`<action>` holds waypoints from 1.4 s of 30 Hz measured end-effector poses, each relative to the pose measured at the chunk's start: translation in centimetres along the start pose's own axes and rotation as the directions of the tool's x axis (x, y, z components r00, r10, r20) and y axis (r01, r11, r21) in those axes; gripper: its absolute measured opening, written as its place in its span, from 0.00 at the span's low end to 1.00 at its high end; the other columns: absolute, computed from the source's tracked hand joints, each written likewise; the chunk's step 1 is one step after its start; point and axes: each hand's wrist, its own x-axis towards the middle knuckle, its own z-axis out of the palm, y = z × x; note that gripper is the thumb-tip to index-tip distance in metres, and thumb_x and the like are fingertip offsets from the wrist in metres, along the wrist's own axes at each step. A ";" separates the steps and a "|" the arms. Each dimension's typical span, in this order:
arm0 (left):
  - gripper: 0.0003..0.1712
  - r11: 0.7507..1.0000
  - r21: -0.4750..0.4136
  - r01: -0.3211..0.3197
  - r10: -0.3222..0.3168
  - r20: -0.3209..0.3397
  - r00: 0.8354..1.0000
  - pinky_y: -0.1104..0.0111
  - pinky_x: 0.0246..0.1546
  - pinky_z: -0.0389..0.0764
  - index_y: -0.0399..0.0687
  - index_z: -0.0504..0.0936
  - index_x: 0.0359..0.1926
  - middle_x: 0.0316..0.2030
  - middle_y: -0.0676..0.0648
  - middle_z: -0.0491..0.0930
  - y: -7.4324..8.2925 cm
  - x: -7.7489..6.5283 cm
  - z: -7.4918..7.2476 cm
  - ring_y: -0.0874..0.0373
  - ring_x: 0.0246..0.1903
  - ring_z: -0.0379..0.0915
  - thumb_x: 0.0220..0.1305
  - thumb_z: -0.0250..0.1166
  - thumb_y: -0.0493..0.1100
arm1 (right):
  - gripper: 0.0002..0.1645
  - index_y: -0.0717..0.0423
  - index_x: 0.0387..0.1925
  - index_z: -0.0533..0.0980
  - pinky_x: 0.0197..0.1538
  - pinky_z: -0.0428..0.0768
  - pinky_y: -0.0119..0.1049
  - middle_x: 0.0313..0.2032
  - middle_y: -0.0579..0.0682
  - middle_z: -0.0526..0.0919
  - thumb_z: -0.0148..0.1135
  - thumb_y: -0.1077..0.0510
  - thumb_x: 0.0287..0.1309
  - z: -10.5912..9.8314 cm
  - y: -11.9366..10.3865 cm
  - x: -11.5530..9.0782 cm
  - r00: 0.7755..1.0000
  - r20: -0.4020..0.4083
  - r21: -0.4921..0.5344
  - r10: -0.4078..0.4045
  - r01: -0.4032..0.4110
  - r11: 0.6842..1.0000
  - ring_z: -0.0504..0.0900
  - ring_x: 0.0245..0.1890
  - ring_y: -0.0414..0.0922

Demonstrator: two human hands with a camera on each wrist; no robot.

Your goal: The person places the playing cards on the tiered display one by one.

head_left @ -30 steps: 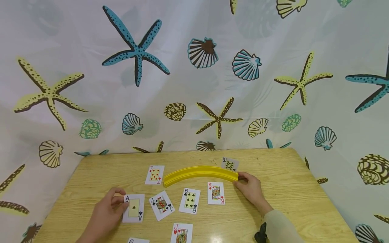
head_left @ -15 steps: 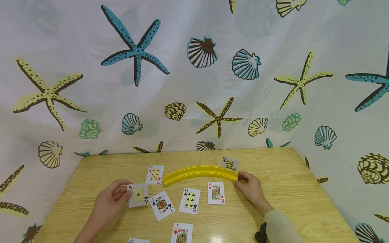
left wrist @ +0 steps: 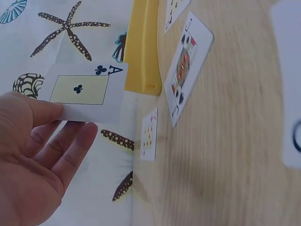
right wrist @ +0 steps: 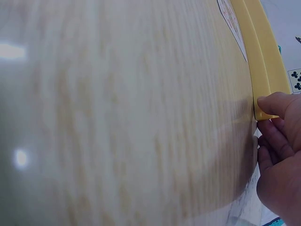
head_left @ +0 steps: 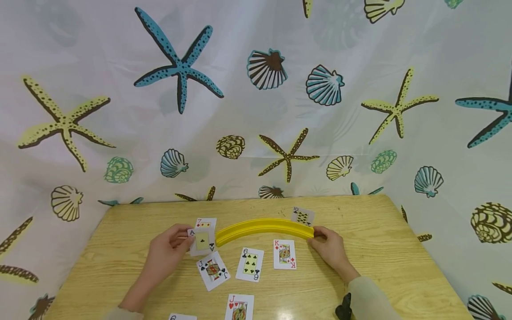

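Note:
My left hand [head_left: 165, 252] pinches the ace of clubs [head_left: 202, 243] between thumb and fingers, face toward me. In the left wrist view, the thumb lies on the face of the ace [left wrist: 89, 94] and the fingers are behind it. From the head view the ace overlaps the seven of diamonds [head_left: 206, 222] beside the left end of the yellow curved card holder [head_left: 260, 226]. My right hand [head_left: 330, 250] grips the holder's right end, thumb on the near side in the right wrist view. The ten of clubs [head_left: 302, 215] shows at that end, its lower edge hidden by the holder.
Face up on the wooden table [head_left: 360, 222] lie the jack of spades [head_left: 213, 271], six of clubs [head_left: 250, 265], king of diamonds [head_left: 284, 254] and jack of hearts [head_left: 240, 307]. Another six [head_left: 182, 317] is cut off below. A patterned curtain [head_left: 240, 111] hangs behind.
My left hand has carried the ace of clubs up and to the right, from beside the jack of spades to in front of the seven of diamonds. The right hand and holder stay put.

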 end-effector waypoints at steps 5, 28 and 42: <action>0.14 0.999 -0.016 -0.029 0.029 0.010 1.000 0.72 0.44 0.88 0.40 0.84 0.55 0.47 0.39 0.88 0.8 1.1 1.5 0.47 0.46 0.88 0.71 0.68 0.32 | 0.26 0.67 0.61 0.81 0.62 0.83 0.53 0.51 0.60 0.89 0.73 0.61 0.63 0.0 0.1 -0.1 1.000 -0.003 0.002 -0.002 0.002 1.000 0.87 0.50 0.53; 0.12 0.993 -0.084 -0.078 0.080 0.016 0.997 0.57 0.50 0.89 0.41 0.86 0.53 0.46 0.41 0.89 4.1 4.8 7.5 0.47 0.46 0.88 0.70 0.70 0.34 | 0.25 0.66 0.60 0.81 0.64 0.82 0.56 0.51 0.60 0.89 0.73 0.60 0.64 -0.1 0.2 -0.1 1.000 -0.002 0.003 -0.009 0.009 1.000 0.87 0.51 0.55; 0.11 0.989 -0.134 -0.060 0.066 0.042 0.997 0.56 0.53 0.88 0.43 0.87 0.53 0.47 0.42 0.89 5.2 6.4 10.5 0.48 0.48 0.87 0.72 0.69 0.37 | 0.26 0.66 0.62 0.80 0.64 0.82 0.55 0.52 0.61 0.88 0.72 0.60 0.64 -0.1 0.2 -0.1 1.000 0.002 0.000 -0.006 0.006 1.000 0.86 0.52 0.55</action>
